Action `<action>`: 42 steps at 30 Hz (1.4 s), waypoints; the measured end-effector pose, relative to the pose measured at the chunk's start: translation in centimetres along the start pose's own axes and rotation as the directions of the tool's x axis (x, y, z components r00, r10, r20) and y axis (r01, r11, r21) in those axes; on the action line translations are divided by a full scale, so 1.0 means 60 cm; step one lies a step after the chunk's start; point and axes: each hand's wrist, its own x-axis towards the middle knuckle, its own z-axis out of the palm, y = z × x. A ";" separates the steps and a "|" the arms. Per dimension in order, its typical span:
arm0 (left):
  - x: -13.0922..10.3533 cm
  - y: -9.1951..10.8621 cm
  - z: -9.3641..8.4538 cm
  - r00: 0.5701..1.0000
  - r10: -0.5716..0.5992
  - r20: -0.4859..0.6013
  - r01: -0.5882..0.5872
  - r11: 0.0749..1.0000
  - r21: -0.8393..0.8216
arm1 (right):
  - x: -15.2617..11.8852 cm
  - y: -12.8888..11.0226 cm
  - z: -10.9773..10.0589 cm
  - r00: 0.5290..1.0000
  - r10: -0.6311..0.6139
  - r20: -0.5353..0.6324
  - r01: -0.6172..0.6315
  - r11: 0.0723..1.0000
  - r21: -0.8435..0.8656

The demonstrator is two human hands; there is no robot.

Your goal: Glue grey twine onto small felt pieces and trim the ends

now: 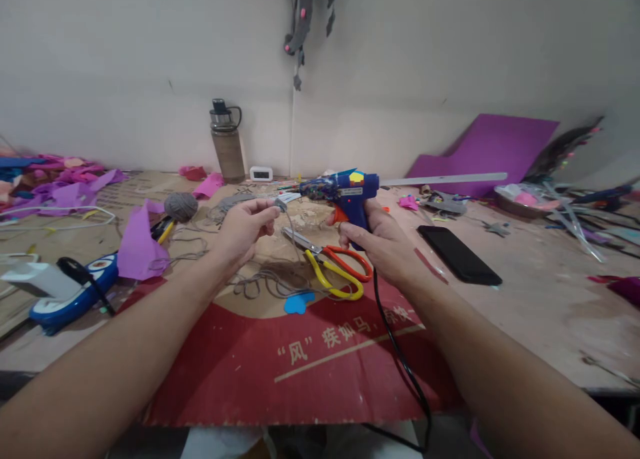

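My right hand (377, 236) is wrapped round the handle of a blue glue gun (357, 196), whose stained nozzle points left. Pinched between the thumb and finger of my left hand (247, 226) is a small grey piece (281, 206) with grey yarn trailing down from it. The gun's tip is close to this piece; whether they touch I cannot tell. Below both hands, scissors (345, 272) with one red and one yellow handle lie on the cardboard (300, 379), beside loose grey yarn (265, 282) and a blue scrap (299, 303).
At the left are a grey yarn ball (181, 206), purple felt (143, 242) and a blue power strip (75, 299). A bottle (227, 146) stands by the wall. To the right lie a black phone (459, 254) and a bowl (525, 202). The gun's black cord (400, 352) hangs over the front edge.
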 end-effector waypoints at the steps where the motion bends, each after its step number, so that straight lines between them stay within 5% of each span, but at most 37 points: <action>1: 0.000 -0.001 0.000 1.000 0.001 -0.005 -0.001 1.000 0.003 | -0.001 -0.002 0.001 1.000 -0.010 0.020 0.010 1.000 -0.007; 11: 0.000 -0.002 0.001 1.000 0.027 -0.009 -0.027 1.000 0.010 | 0.000 0.010 0.009 0.988 -0.115 0.102 0.122 0.991 -0.063; 42: 0.006 -0.008 -0.006 0.988 0.155 -0.009 -0.151 0.970 0.193 | -0.011 0.004 0.016 0.969 -0.246 0.037 0.245 0.918 -0.311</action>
